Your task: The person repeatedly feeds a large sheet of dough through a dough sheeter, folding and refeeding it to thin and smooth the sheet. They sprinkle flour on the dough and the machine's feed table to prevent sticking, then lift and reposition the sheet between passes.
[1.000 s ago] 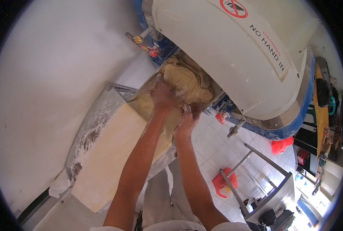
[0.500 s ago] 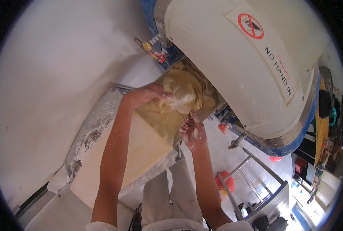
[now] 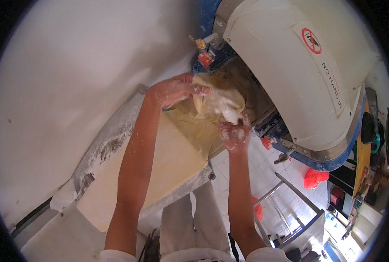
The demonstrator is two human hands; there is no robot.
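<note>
A bunched, flour-dusted piece of yellowish dough (image 3: 218, 97) is raised between my two hands at the mouth of the rolling machine. My left hand (image 3: 175, 91) grips its left edge, thumb on the near face. Closed on the lower right edge of the same dough is my right hand (image 3: 235, 135), its fingers whitened with flour. Below my hands, a thin yellow dough sheet (image 3: 194, 132) lies on the machine's feed surface. The rollers are mostly hidden behind the dough and the cover.
The machine's large white cover (image 3: 277, 65) bulges on the right, edged in blue, with a warning label. A pale sloping board (image 3: 172, 153) with a floury edge lies beneath my left forearm. A white wall (image 3: 72, 78) stands at left. A metal-framed stool (image 3: 290, 214) and red bags (image 3: 314, 178) are at lower right.
Both hands have moved right in the picture and lifted the dough, which is now stretched between them. My left hand has taken hold of its edge. The view has shifted slightly.
</note>
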